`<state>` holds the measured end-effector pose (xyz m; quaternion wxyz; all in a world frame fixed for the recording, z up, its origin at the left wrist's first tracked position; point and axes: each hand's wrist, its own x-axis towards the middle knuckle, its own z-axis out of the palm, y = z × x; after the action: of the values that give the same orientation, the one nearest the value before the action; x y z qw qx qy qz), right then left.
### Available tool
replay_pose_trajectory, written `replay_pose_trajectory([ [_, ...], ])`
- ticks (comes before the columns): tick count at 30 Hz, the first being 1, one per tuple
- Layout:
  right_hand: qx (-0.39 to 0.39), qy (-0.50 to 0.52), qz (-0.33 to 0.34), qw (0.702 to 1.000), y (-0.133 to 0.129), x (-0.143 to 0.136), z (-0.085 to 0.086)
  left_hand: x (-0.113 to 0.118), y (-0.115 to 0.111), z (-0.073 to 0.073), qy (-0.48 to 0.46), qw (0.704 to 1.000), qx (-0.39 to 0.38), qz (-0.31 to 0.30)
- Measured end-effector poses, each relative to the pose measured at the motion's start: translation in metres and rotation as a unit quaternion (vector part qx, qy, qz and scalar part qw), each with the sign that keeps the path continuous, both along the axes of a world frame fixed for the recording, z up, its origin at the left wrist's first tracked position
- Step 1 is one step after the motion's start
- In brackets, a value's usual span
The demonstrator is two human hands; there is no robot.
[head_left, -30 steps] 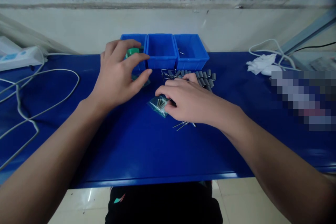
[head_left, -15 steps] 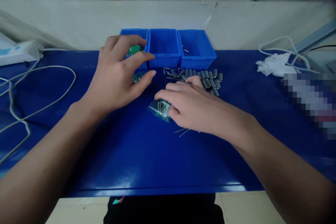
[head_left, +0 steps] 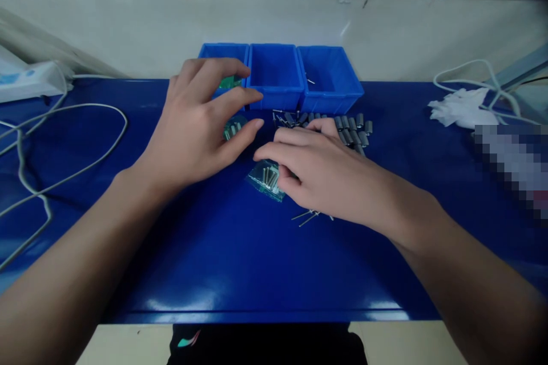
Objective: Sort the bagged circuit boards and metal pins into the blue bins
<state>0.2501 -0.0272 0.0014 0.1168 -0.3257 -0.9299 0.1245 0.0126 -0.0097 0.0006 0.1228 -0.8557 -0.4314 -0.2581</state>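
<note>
Fingers of the left hand were spread apart in the head view, arched over a small green board that lay on the blue table; whether any fingertip touched that board could not be told. At about 4 o'clock from it, the right hand rested palm down, its fingers drawn together and its thumb and forefinger pinched on a second green board studded with metal pins, which lay flat near the table's centre. Loose thin pins stuck out from under the right hand at 6 o'clock. A cluster of grey cylindrical parts lay at 12 to 1 o'clock of the right hand, partly hidden by its knuckles. Behind them, at 12 o'clock, stood three blue bins side by side and touching; a green item showed in the left bin between the left fingers, and a few pins lay in the right one. White cables looped at 9 o'clock, and a white cloth sat at 2 o'clock.
</note>
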Motion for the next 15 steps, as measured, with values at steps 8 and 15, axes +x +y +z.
replay_pose_trajectory([
  [8,-0.018,0.018,-0.002,1.000,0.005,0.002,0.006,0.002,0.002,0.001,-0.079,0.993,-0.051,-0.068],
  [15,-0.066,0.106,-0.066,0.990,0.006,0.004,0.021,0.007,0.001,0.002,-0.089,0.983,-0.105,-0.120],
])
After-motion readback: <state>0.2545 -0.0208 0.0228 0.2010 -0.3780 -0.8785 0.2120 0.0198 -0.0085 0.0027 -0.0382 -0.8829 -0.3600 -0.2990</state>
